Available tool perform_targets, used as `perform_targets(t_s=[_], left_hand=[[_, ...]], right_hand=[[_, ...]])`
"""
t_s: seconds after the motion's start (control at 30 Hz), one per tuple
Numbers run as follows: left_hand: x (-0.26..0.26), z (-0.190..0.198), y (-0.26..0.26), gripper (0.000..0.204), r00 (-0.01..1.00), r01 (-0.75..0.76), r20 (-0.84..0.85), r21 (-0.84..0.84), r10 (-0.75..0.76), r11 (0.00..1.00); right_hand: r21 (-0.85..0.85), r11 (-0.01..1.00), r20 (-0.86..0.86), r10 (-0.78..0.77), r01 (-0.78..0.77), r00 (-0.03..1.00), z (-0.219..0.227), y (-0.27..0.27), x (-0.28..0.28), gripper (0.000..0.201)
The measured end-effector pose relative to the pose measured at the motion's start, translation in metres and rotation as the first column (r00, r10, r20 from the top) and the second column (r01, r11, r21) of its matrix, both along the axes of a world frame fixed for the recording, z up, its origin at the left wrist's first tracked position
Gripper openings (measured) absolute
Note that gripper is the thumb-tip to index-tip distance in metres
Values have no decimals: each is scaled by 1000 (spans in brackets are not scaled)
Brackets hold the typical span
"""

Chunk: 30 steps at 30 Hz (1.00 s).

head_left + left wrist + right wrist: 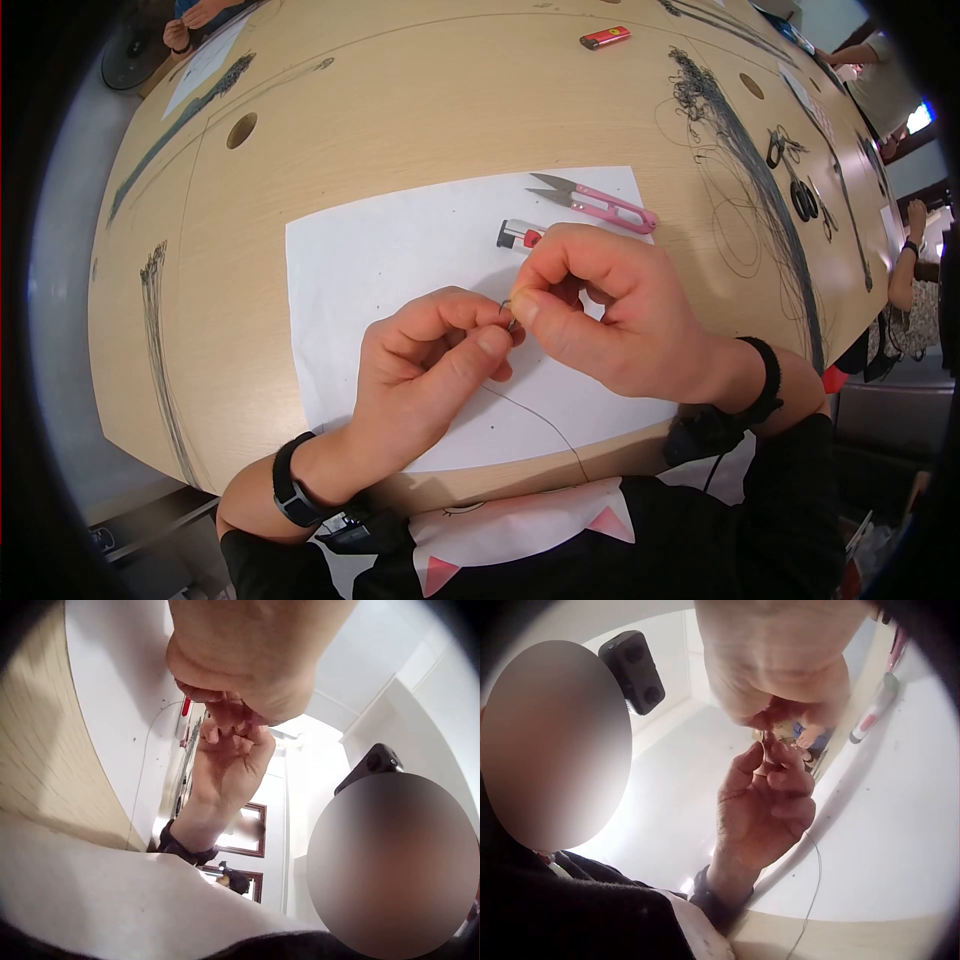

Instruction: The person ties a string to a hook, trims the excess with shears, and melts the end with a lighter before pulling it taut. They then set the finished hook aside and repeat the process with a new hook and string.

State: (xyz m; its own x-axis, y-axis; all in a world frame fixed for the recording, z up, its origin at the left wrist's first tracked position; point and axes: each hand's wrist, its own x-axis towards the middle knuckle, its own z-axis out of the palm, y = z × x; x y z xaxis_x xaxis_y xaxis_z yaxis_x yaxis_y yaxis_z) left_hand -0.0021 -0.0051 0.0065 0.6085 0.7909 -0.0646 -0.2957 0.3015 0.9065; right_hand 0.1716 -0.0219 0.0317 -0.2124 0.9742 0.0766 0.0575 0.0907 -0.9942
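Above the white paper (350, 260), both hands meet fingertip to fingertip in the head view. My left hand (415, 370) pinches a small dark hook (504, 307) between thumb and index finger; most of it is hidden by the fingertips. Right beside it, the thumb and index finger of my right hand (625, 315) pinch thin line at the hook. A length of thin dark line (545, 419) trails from under the left hand across the paper to the table's near edge. The right wrist view also shows this line (819, 862) hanging below the left hand (761, 817).
Pink-handled thread snips (605, 205) and a lighter (520, 235) lie on the paper beyond the right hand. Bundles of dark line lie at the left (155, 330) and right (760, 190). A red lighter (605, 38) and black-handled scissors (803, 200) are farther off. Other people sit around the table.
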Motion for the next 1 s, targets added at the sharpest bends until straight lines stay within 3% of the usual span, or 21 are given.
perform_targets(t_s=[0.17,0.23,0.33,0.53,0.67,0.73,0.83,0.9,0.97,1.0], left_hand=[[1,-5,1,14,999,-32,-6,80,33,996],[1,-6,1,13,990,-42,-119,225,70,973],[2,-3,1,12,987,-32,-141,267,72,963],[4,4,-2,13,996,-68,-55,70,72,995],[3,4,-1,11,997,-47,-60,56,50,997],[2,-1,0,9,993,-22,-115,135,37,991],[2,1,0,8,981,-44,-177,192,79,980],[2,1,-1,8,986,-91,-121,206,117,974],[1,0,2,8,985,-135,-72,219,154,966],[1,-2,4,8,979,-159,-65,369,195,916]], right_hand=[[125,992,90,-34,23,995,-4,-1,-2,5],[147,988,129,-56,37,990,-5,-2,-3,7],[154,987,108,-64,47,992,-4,-2,-2,6],[101,992,58,-78,72,995,-3,0,0,5],[97,993,57,-78,72,995,-5,-1,-3,5],[228,973,170,-70,29,983,-6,-1,-1,5],[330,944,187,-60,-5,980,-8,1,0,5],[328,944,176,-45,-16,983,-11,0,0,10],[158,987,29,-9,4,1000,-8,-1,-6,24],[105,994,76,28,-36,997,-7,-4,-7,39]])
